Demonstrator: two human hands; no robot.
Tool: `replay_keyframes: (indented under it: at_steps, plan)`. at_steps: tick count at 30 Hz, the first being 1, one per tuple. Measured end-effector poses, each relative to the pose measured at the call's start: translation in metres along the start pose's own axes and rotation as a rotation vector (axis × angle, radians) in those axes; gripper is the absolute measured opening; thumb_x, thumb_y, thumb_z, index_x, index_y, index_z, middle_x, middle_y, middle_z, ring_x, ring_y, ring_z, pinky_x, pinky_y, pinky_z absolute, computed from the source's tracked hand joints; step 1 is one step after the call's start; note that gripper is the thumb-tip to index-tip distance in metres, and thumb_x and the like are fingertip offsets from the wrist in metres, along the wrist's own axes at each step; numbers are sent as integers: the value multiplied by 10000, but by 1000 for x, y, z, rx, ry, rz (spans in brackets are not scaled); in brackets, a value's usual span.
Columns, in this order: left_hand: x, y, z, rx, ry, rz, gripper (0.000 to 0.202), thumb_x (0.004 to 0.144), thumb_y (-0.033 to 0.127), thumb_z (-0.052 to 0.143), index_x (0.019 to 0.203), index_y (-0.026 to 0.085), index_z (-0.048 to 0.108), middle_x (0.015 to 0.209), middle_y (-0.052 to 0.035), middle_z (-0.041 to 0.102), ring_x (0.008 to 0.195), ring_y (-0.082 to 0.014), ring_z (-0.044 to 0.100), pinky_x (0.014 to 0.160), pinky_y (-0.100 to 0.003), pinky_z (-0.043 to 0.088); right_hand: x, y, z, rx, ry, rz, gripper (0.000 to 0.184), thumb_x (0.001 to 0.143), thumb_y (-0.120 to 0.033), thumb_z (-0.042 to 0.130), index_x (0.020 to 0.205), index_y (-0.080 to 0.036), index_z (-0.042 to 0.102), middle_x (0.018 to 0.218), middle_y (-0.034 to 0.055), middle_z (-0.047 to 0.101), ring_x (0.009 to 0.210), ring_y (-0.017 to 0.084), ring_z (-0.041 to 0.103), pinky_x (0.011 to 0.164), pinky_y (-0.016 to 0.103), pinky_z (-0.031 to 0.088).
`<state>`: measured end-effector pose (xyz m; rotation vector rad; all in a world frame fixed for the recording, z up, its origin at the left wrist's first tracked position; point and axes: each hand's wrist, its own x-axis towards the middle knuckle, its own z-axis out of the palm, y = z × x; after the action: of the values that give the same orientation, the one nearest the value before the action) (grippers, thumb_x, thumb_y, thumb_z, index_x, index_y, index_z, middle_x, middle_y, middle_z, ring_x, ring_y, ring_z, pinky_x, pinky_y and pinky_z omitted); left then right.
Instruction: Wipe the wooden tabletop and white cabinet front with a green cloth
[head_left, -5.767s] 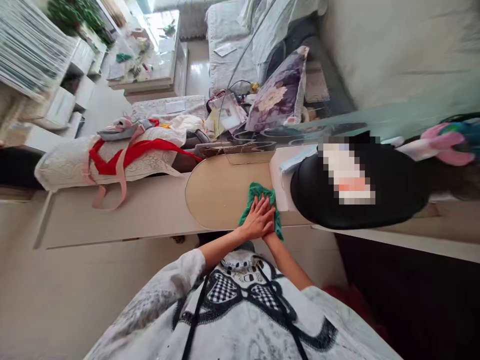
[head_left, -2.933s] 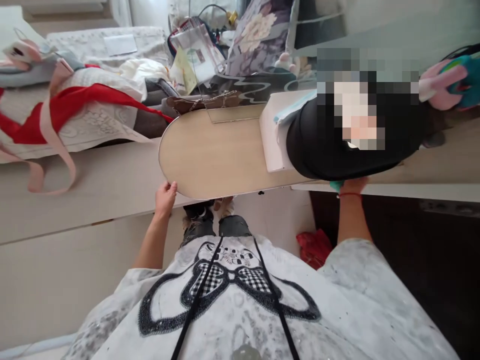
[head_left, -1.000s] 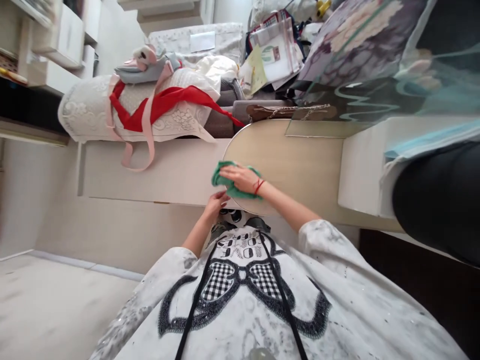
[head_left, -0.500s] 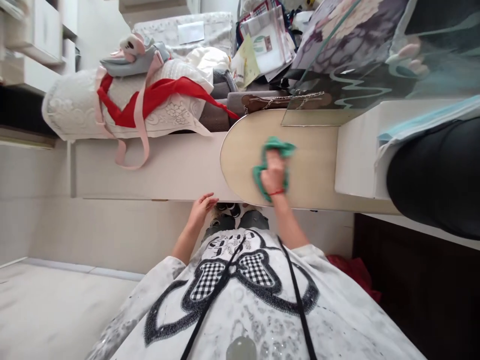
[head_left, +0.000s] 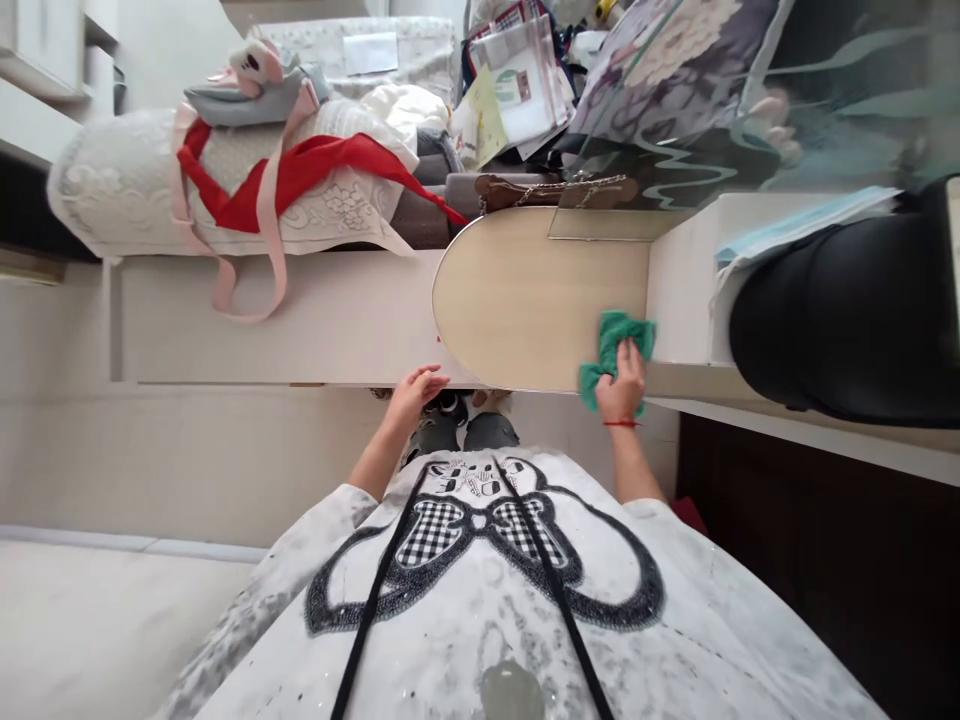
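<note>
A light wooden tabletop with a rounded left end (head_left: 525,300) stands in front of me. My right hand (head_left: 622,385) is closed on a green cloth (head_left: 616,340) and presses it against the top's near right part, beside a white box (head_left: 679,290). My left hand (head_left: 416,388) rests on the near edge of the top by its rounded end, fingers curled loosely over the rim. A red thread circles my right wrist.
A white lace bundle tied with red and pink ribbons (head_left: 225,190) lies on a pale ledge (head_left: 285,320) at the left. A black rounded object (head_left: 832,310) sits at the right. Papers, a floral cushion (head_left: 660,60) and glass panes crowd the back.
My right hand has swept the green cloth from the middle of the top to its near right side. The left hand stays at the near edge.
</note>
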<state>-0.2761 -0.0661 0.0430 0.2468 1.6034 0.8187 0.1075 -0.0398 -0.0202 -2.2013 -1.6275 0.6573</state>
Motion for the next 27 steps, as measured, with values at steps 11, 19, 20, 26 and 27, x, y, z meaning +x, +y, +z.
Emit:
replay_keyframes:
  at_steps: [11,19,20,26,27]
  plan:
    - [-37,-43,-55,-58,285,-30,364,729,368,742,1031,166,719,897,-99,802,902,-216,758,970,-377,569,-32,-262,154,345,-627,-687,704,839,-28,431,1499,-64,673,1515,162,669,1435,227,626,1282,391,474]
    - [-9,-34,-104,76,372,200,212,807,247,669,1011,198,703,1008,-89,776,1067,-247,719,1138,-412,502,-142,-148,152,267,-33,126,749,889,-156,363,1600,-52,575,1510,277,619,1477,354,590,1247,593,488]
    - [0,-29,-112,104,344,236,211,816,232,672,1020,201,716,1051,-94,775,1092,-250,712,1149,-405,493,-142,-147,161,174,22,210,758,897,-152,339,1616,-6,532,1536,322,575,1512,372,554,1253,616,466]
    - [75,17,-138,435,-14,615,265,888,198,655,1131,214,760,1216,-149,734,1214,-317,650,1186,-460,459,-104,-236,251,-85,-47,248,802,874,-94,330,1660,2,453,1695,350,369,1671,383,320,1305,687,334]
    - [92,27,-131,489,-84,650,294,892,184,646,1164,208,758,1243,-158,725,1245,-329,631,1207,-475,439,-102,-256,265,-115,-96,196,798,883,-93,323,1665,-17,458,1717,332,346,1678,382,302,1301,691,339]
